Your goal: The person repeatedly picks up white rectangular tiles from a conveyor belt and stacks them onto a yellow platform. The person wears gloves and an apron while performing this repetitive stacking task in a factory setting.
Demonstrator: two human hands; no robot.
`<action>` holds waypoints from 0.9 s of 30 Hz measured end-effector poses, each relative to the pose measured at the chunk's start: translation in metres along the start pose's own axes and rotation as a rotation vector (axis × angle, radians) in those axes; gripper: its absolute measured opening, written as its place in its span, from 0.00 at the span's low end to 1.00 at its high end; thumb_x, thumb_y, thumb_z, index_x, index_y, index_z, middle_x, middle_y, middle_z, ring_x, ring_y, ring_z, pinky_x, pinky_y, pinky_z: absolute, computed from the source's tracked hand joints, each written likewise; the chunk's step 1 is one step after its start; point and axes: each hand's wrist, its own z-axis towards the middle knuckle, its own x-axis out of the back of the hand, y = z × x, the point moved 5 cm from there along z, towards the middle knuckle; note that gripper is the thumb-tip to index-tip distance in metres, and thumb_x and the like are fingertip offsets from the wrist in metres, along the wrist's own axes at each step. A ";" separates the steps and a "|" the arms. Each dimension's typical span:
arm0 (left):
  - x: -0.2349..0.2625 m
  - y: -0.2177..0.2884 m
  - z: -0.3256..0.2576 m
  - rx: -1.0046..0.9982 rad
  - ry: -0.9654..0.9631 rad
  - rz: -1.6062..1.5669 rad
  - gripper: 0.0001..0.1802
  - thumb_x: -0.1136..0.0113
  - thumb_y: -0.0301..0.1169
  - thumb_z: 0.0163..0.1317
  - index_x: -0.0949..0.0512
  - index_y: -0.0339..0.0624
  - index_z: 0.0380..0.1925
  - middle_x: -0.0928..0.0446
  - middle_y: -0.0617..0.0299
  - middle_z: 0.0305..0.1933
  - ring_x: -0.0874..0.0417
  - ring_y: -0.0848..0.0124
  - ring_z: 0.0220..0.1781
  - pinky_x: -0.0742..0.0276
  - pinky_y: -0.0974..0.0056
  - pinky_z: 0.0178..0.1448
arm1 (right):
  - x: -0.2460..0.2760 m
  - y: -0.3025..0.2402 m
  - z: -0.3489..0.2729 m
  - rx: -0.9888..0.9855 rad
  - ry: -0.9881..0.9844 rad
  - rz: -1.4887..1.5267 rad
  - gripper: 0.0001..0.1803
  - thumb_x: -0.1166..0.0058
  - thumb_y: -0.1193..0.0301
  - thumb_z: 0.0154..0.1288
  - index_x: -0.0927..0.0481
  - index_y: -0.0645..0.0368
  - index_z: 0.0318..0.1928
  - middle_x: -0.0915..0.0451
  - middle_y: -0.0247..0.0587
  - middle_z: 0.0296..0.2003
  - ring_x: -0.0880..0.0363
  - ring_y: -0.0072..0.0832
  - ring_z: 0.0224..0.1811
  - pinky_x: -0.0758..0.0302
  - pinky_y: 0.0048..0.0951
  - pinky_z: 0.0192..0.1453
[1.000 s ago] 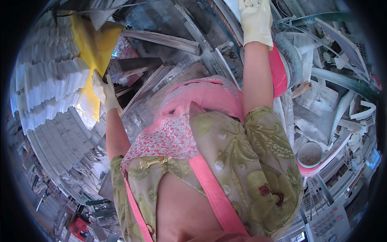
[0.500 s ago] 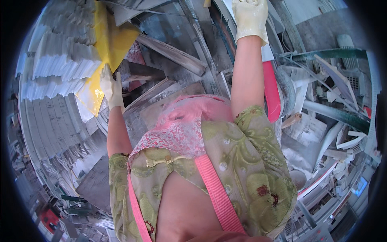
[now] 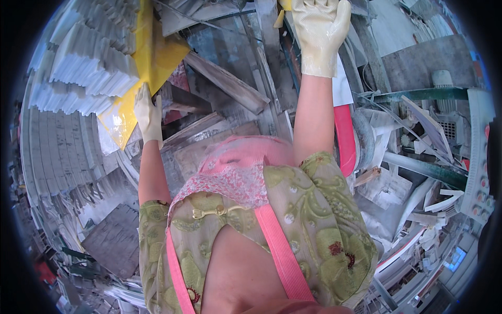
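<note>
My left hand (image 3: 149,115), in a cream rubber glove, lies against the lower edge of a glossy yellow sheet (image 3: 166,55). Its fingers look stretched out, and nothing shows in its grip. Left of the sheet rise stacks of thin white slabs (image 3: 86,60) with uneven edges. My right hand (image 3: 320,39), gloved alike, reaches to the top of the view with its back showing and the thumb apart. The ends of its fingers are cut off by the picture's edge, so what they touch is hidden. Beside that wrist is a flat white piece (image 3: 342,86).
A red-pink curved strip (image 3: 345,138) runs beside my right forearm. Wooden beams (image 3: 230,81) lie between my arms. To the right are a green bar (image 3: 426,170), scrap pieces and a control panel with knobs (image 3: 477,201). A dark board (image 3: 116,240) lies at lower left.
My right hand sits lower in the picture, with more of the glove and the thumb now showing. My left hand stays at the yellow sheet. The whole view has shifted slightly.
</note>
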 end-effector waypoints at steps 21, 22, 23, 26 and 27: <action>0.009 0.005 -0.002 0.022 -0.001 0.010 0.35 0.33 0.31 0.59 0.28 0.30 0.66 0.24 0.42 0.67 0.27 0.48 0.72 0.37 0.50 0.80 | 0.041 0.078 0.071 0.165 0.415 0.165 0.31 0.70 0.50 0.83 0.32 0.57 0.73 0.33 0.36 0.76 0.40 0.35 0.80 0.38 0.51 0.80; 0.010 0.006 -0.002 0.017 0.008 0.000 0.35 0.33 0.30 0.59 0.28 0.30 0.67 0.24 0.42 0.67 0.27 0.48 0.72 0.37 0.51 0.80 | 0.046 0.083 0.074 0.158 0.410 0.183 0.31 0.69 0.51 0.83 0.33 0.57 0.74 0.34 0.36 0.77 0.40 0.35 0.80 0.38 0.51 0.80; 0.011 0.007 -0.002 0.016 0.017 0.008 0.34 0.33 0.30 0.59 0.28 0.31 0.67 0.24 0.43 0.68 0.27 0.48 0.72 0.37 0.50 0.80 | 0.053 0.089 0.077 0.154 0.405 0.203 0.31 0.69 0.51 0.83 0.33 0.57 0.74 0.34 0.36 0.77 0.40 0.35 0.80 0.38 0.51 0.80; 0.015 0.010 -0.003 0.023 0.031 -0.006 0.34 0.34 0.30 0.59 0.28 0.31 0.66 0.25 0.44 0.68 0.27 0.48 0.72 0.36 0.50 0.79 | 0.078 0.104 0.077 0.095 0.462 0.196 0.30 0.66 0.55 0.80 0.32 0.59 0.72 0.31 0.40 0.68 0.35 0.37 0.70 0.34 0.51 0.73; 0.016 0.011 -0.003 0.024 0.027 -0.007 0.34 0.34 0.30 0.59 0.28 0.31 0.66 0.25 0.44 0.68 0.27 0.48 0.72 0.36 0.50 0.79 | 0.087 0.108 0.074 0.044 0.494 0.207 0.28 0.62 0.57 0.77 0.28 0.60 0.68 0.26 0.40 0.59 0.29 0.39 0.60 0.29 0.50 0.67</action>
